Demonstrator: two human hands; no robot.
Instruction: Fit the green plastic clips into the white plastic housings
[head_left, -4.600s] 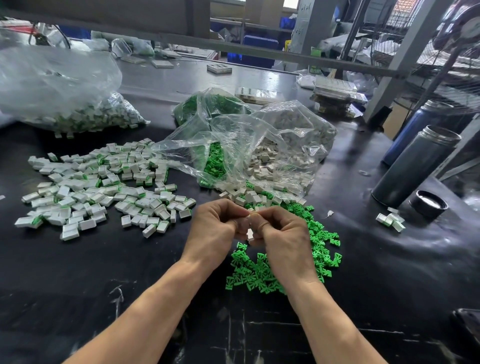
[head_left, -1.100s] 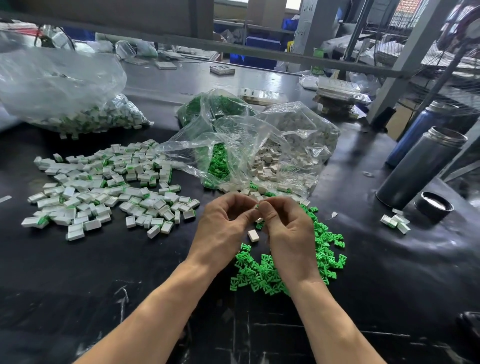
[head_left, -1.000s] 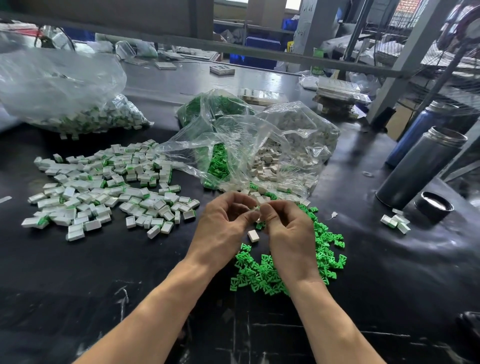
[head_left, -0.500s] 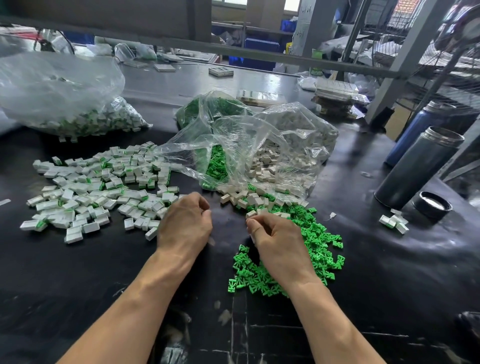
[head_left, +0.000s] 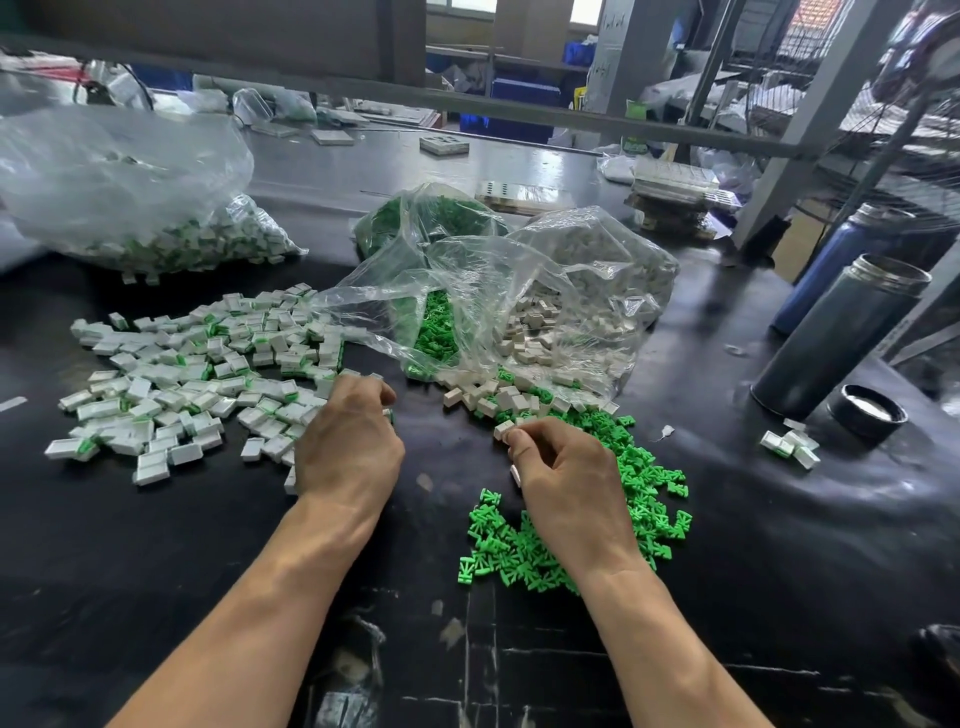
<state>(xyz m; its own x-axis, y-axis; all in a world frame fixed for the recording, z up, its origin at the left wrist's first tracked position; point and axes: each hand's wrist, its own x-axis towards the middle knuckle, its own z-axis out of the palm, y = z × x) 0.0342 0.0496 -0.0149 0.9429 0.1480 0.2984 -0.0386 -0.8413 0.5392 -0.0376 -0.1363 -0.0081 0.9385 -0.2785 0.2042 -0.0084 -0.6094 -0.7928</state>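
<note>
Right hand (head_left: 563, 470) pinches a fresh white housing (head_left: 504, 429) for clipping, while the curled left hand (head_left: 349, 447) reaches the finished pile (head_left: 187, 384), contents hidden.

A black worktable (head_left: 156, 571) carries assembled housings (head_left: 197, 384) at left; loose green clips (head_left: 639, 499) at right. Clear bags (head_left: 519, 312) lie behind; a steel flask (head_left: 841, 338) stands right.

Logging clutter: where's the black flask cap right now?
Head view, far right of the table: the black flask cap lies beside the grey flask, with a few assembled housings just to its left.
</note>
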